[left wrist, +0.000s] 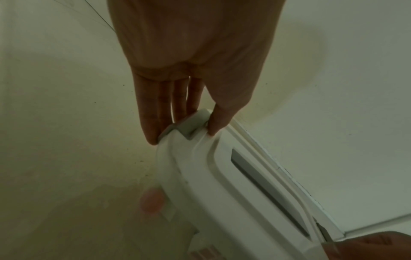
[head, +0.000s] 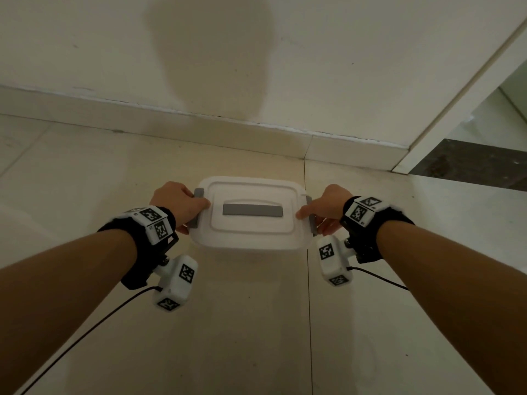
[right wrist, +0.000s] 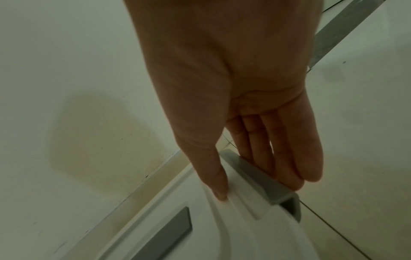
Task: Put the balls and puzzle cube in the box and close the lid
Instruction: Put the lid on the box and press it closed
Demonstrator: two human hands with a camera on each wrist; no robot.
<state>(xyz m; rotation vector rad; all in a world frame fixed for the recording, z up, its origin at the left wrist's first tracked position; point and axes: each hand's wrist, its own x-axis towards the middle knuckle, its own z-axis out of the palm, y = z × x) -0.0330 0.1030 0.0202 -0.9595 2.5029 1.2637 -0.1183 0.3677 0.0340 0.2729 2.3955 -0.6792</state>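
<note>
A white plastic box (head: 248, 240) stands on the floor with its lid (head: 251, 189) on top; a grey handle (head: 252, 210) lies flat in the lid. Grey latches sit at both ends. My left hand (head: 189, 206) pinches the left latch (left wrist: 189, 124), thumb on the lid, fingers down its outer side. My right hand (head: 325, 212) pinches the right latch (right wrist: 266, 183) the same way. A pinkish round shape (left wrist: 152, 202) shows faintly through the box wall. No other ball is visible, and the puzzle cube is hidden.
The box stands close to a pale wall with a skirting board (head: 199, 121). A doorway with a dark threshold (head: 470, 163) opens at the right. Pale floor tiles (head: 251, 323) stretch toward me. Black cables (head: 94, 323) hang from both wrist cameras.
</note>
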